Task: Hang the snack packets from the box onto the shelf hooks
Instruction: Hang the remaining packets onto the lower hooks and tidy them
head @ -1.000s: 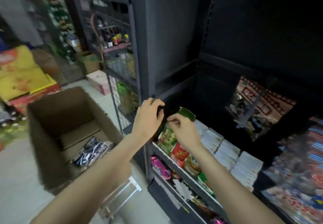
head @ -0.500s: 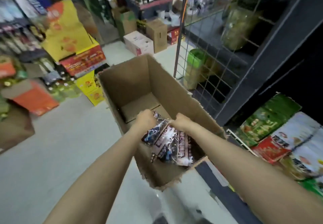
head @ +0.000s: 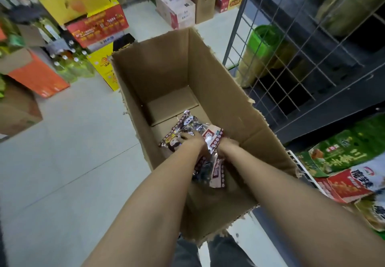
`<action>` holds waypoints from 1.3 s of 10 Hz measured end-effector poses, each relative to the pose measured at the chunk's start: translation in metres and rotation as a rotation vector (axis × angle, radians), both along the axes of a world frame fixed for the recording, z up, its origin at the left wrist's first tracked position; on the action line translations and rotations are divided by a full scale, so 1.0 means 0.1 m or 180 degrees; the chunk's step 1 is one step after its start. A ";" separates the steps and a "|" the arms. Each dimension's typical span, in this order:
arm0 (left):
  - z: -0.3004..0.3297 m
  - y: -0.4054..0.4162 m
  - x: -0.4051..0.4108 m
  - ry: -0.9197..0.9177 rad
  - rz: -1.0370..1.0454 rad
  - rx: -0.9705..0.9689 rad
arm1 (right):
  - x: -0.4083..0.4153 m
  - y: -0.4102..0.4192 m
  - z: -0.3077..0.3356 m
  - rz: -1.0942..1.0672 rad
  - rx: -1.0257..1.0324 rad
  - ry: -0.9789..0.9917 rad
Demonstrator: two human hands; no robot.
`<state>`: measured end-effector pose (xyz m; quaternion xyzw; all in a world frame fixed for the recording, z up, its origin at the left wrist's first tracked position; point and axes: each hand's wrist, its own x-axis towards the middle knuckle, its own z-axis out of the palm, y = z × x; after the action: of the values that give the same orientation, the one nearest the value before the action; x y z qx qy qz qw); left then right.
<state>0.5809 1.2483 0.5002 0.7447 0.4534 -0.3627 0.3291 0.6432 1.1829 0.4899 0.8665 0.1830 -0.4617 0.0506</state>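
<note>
A: On the box floor, near corner: snack packets piled. Hands?

B: Left hand lies on the top packet, grip unclear; right hand buried among them, cannot tell.

A: Handling?

B: Likely light, crinkly, slippery film. Pinch the top seam, where a hook would pass.
</note>
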 end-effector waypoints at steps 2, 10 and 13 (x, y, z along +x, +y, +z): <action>-0.15 -0.07 0.12 0.0151 0.0238 0.0404 | -0.06 0.11 0.23 -0.0393 0.0823 -0.0125; 2.21 -0.05 -0.62 -0.2110 0.0225 0.2677 | -0.07 -0.22 2.33 0.0295 0.3249 -0.1559; 2.98 -0.82 -0.69 -0.3512 -0.1005 0.1902 | -0.56 -1.31 3.34 0.0389 0.3334 -0.2356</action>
<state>0.5116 1.1666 0.7977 0.9389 0.1840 0.1712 0.2350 0.5867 1.0515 0.8237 0.8664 0.4037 0.0219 -0.2931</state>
